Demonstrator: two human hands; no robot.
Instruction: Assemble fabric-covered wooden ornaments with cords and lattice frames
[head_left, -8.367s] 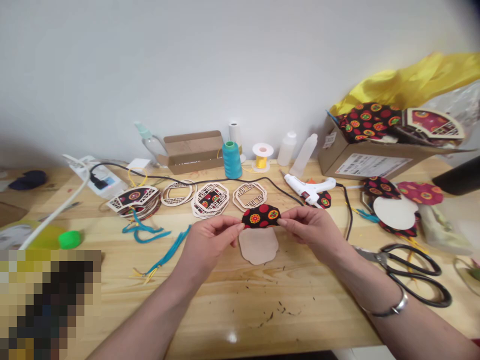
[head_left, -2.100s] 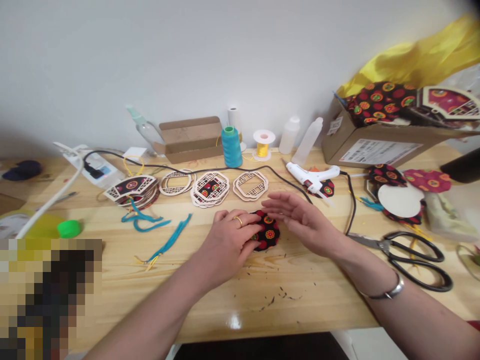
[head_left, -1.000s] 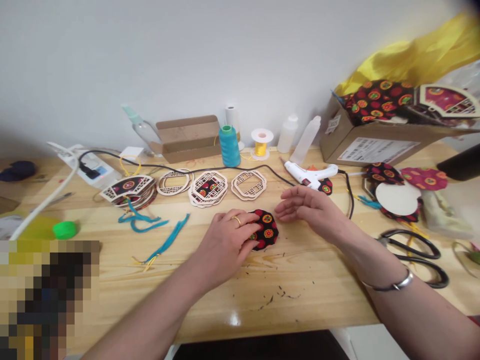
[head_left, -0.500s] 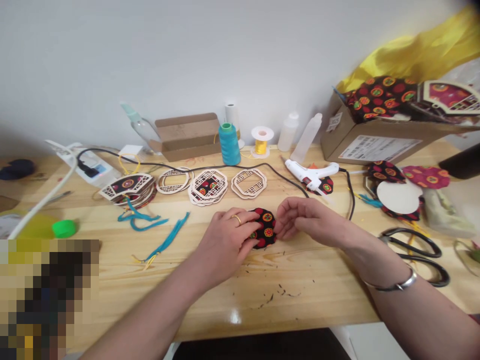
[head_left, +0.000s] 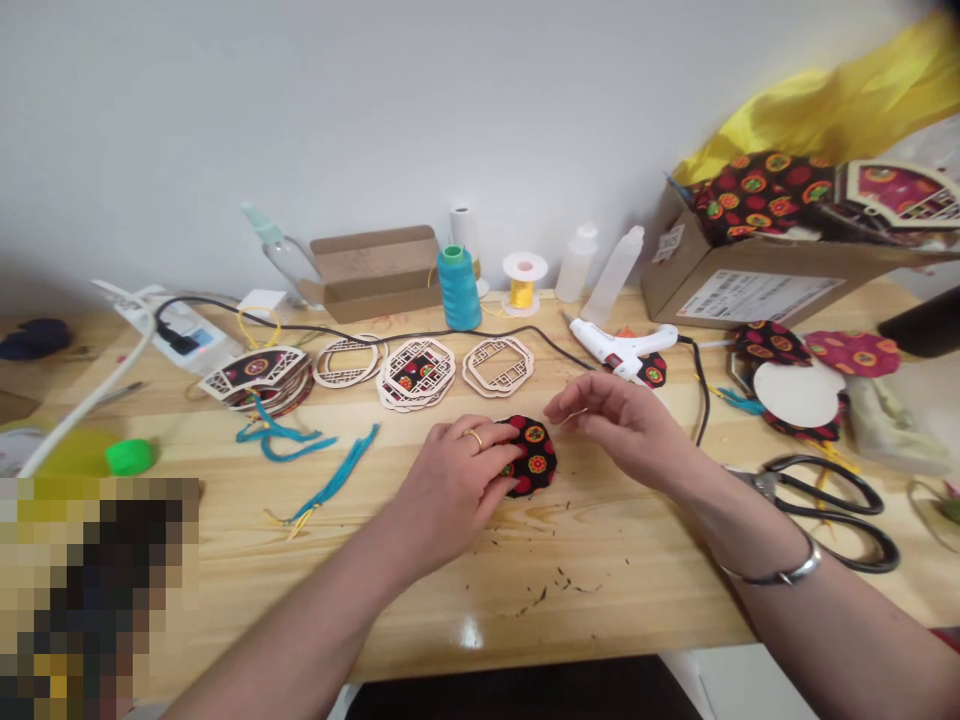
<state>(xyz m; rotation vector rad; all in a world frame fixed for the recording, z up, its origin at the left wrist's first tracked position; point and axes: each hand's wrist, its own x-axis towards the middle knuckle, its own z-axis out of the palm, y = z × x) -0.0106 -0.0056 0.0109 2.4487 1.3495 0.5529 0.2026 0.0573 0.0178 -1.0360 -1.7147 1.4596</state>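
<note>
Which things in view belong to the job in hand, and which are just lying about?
In the job, judging by the hands:
- cloth, under the left hand; right hand close by its right edge, contact unclear

Lying about, untouched as far as I can see:
- glue gun
- scissors
- blue thread
- tassel
- green cap

head view | above and behind left hand, right hand | faces forward and down, to wall beyond them | near
</note>
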